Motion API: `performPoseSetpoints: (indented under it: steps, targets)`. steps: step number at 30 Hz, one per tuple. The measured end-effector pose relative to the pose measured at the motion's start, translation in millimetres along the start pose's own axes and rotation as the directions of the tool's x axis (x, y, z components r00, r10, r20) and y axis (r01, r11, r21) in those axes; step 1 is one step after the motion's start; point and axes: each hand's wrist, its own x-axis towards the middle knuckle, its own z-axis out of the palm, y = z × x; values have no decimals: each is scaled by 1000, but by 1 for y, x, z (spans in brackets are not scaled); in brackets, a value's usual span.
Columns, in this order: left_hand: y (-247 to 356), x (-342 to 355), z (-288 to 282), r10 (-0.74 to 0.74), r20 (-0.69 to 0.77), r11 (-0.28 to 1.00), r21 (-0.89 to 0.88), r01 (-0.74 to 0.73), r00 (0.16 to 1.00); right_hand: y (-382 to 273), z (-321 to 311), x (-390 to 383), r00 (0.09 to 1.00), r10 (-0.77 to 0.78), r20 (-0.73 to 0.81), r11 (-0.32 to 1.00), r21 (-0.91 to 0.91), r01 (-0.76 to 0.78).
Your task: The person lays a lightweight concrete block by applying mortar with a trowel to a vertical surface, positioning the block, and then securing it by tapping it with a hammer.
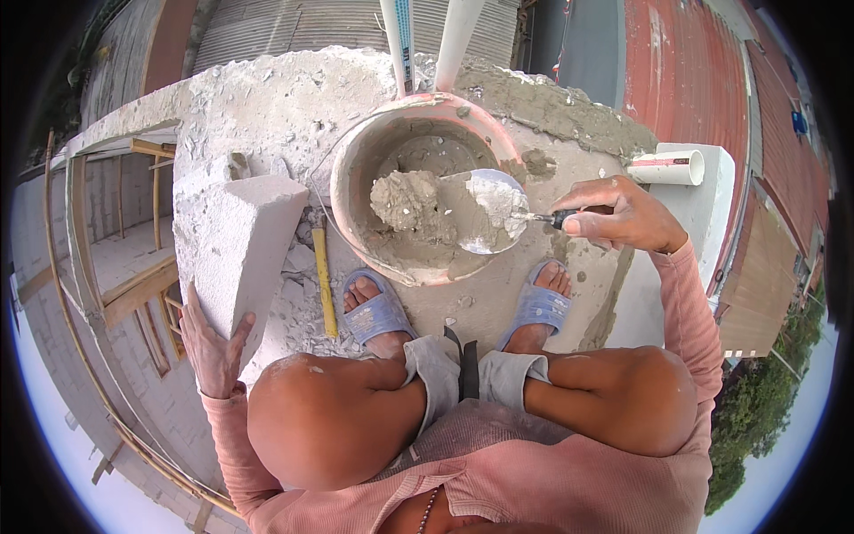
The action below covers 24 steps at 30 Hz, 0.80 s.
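Note:
My right hand (620, 214) is closed round the dark handle of a trowel (492, 209). Its pale blade reaches left over a round bucket (349, 153), with a lump of grey mortar (407, 203) on and beside the tip. More wet mortar lies inside the bucket. At the left, my left hand (212, 343) grips the near end of a white lightweight concrete block (238, 242), thumb on one face and fingers on the other. The block stands tilted on the rough slab. A yellow-handled tool (323, 280) lies between the block and my left foot; its head is hidden.
Two white pipes (455, 43) rise behind the bucket. A short pipe piece (669, 167) rests on a white block at the right. Broken rubble (298, 307) lies around the yellow handle. Beyond the slab edge, the left side drops to an unfinished wooden-framed structure (133, 289); red metal roofing (685, 80) lies right.

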Motion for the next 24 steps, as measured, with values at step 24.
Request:
performPoseSetpoints:
  steps: [24]
  targets:
    - [25,13,0,-125,25,992,-20,125,992,32,-36,25,719,-388,-576,651,-724,-229]
